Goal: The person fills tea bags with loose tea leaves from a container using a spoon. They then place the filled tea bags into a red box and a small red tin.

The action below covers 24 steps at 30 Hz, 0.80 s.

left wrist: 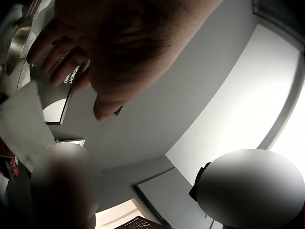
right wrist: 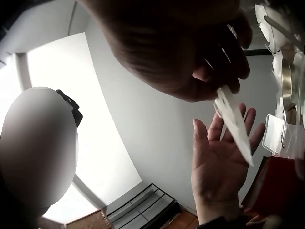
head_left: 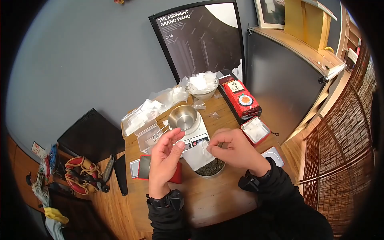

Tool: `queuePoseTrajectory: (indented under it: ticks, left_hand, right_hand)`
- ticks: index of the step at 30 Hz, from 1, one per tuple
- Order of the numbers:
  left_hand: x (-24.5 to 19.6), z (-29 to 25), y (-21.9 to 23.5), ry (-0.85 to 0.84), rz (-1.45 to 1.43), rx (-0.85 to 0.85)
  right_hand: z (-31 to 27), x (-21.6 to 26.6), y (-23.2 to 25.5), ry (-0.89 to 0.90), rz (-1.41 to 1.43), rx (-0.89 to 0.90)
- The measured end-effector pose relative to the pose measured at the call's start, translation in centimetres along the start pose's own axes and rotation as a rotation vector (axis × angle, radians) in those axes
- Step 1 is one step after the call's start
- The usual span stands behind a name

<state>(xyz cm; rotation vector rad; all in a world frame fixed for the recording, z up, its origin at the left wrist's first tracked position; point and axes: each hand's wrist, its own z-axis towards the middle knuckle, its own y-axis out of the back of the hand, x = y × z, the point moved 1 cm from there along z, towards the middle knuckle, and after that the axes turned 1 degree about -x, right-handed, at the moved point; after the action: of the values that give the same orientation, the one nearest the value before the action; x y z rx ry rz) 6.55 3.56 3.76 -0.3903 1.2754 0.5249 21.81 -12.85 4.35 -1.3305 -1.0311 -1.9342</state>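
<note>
My right hand (head_left: 236, 149) pinches a flat white tea bag (head_left: 197, 157) by its edge, between thumb and fingertips. In the right wrist view the bag (right wrist: 234, 128) hangs thin and edge-on below those fingers. Beneath it stands a round bowl of dark dried tea leaves (head_left: 209, 171), partly covered by the bag in the head view. My left hand (head_left: 165, 161) is raised to the left of the bag, palm turned inward and fingers loosely extended, holding nothing. Behind the hands, a steel pan with a handle (head_left: 183, 118) sits on a white digital scale (head_left: 202, 131).
A red tin (head_left: 175, 176) stands behind my left hand, beside clear plastic boxes (head_left: 147, 138). At the back is a bowl heaped with white bags (head_left: 203, 85). Right of it lie a red tea package (head_left: 242, 98) and a red tin with white contents (head_left: 256, 131).
</note>
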Motion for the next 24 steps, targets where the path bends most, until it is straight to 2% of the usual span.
queuePoseTrajectory:
  ticks: [2, 6, 8, 17, 21, 23, 24]
  left_hand:
    - [0.1, 0.0, -0.1, 0.047, -0.037, 0.003]
    - [0.0, 0.1, -0.4, 0.063, -0.091, -0.009]
    - [-0.5, -0.1, -0.6, 0.138, -0.106, 0.036]
    - [-1.0, -0.2, -1.0, 0.173, -0.223, 0.024]
    - [-0.7, -0.2, -1.2, 0.169, -0.190, 0.014]
    - [-0.6, -0.1, -1.2, 0.161, -0.196, -0.001]
    - [-0.5, -0.1, -1.2, 0.161, -0.196, -0.001]
  right_hand:
    - [0.2, -0.3, -0.1, 0.249, 0.014, -0.090]
    - [0.4, -0.5, -0.1, 0.328, 0.128, -0.065]
    - [0.3, -0.3, -0.2, 0.364, 0.102, -0.089]
    - [0.3, -0.5, -0.4, 0.388, 0.102, -0.139]
    - [0.4, -0.6, -0.6, 0.421, 0.088, -0.157]
    - [0.3, -0.3, -0.7, 0.302, 0.133, -0.103]
    - [0.2, -0.3, -0.8, 0.303, 0.133, -0.103]
